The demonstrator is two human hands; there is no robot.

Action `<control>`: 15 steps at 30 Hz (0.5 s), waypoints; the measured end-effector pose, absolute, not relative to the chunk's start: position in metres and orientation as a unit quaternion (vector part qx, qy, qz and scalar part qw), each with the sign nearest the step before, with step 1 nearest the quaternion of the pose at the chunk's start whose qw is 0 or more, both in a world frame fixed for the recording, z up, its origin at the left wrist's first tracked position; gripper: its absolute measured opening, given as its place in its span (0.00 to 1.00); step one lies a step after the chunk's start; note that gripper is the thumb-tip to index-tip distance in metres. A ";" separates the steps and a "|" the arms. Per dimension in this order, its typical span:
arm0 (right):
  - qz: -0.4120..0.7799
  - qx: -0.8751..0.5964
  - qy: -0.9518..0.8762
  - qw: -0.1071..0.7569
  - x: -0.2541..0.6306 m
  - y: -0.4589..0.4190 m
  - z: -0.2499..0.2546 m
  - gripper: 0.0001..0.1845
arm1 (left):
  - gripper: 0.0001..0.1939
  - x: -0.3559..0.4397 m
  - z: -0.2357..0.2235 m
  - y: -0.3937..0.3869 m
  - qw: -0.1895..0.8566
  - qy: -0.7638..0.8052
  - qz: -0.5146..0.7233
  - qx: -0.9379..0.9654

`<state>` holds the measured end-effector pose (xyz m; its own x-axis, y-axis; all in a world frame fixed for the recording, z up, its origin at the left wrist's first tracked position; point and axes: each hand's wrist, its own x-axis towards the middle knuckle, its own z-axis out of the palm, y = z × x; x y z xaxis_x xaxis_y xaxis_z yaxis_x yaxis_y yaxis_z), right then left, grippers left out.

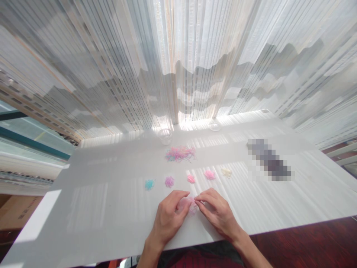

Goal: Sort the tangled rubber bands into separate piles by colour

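At the near side of the white table, my left hand (171, 213) is closed, thumb and fingers around a tangle of thin pale pink bands (192, 208), which look like small rubber bands. My right hand (214, 210) pinches at the right edge of the same tangle with thumb and forefinger. Just beyond my hands lie small heaps in a row: turquoise bands (150, 184), purple bands (169, 181), coral pink bands (191, 179), bright pink bands (209, 175) and pale yellow bands (227, 172). Farther back spreads a larger mixed-colour pile of bands (180, 153).
A clear round container (165, 136) stands behind the mixed pile, and a clear lid-like dish (214, 127) lies to its right. A pixelated dark oblong thing (269, 160) is on the right of the table (111, 208). Striped sheer curtains (156, 74) hang along the back edge.
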<state>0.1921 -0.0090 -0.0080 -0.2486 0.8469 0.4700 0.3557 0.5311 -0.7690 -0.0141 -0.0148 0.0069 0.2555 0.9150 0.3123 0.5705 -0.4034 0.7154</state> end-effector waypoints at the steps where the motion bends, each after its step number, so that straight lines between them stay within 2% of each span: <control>1: 0.269 -0.397 -0.744 0.465 0.192 -0.009 -0.008 0.09 | 0.09 -0.013 0.006 -0.014 0.245 0.487 0.364 0.756; 15: 0.296 -0.397 -0.735 0.463 0.194 -0.009 -0.003 0.06 | 0.05 -0.013 0.007 -0.017 0.264 0.467 0.404 0.741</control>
<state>0.1943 -0.0086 -0.0034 -0.2556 0.8579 0.4457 0.3093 0.5093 -0.8031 -0.0129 -0.0170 0.0072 0.2360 0.9058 0.3520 0.4790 -0.4236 0.7689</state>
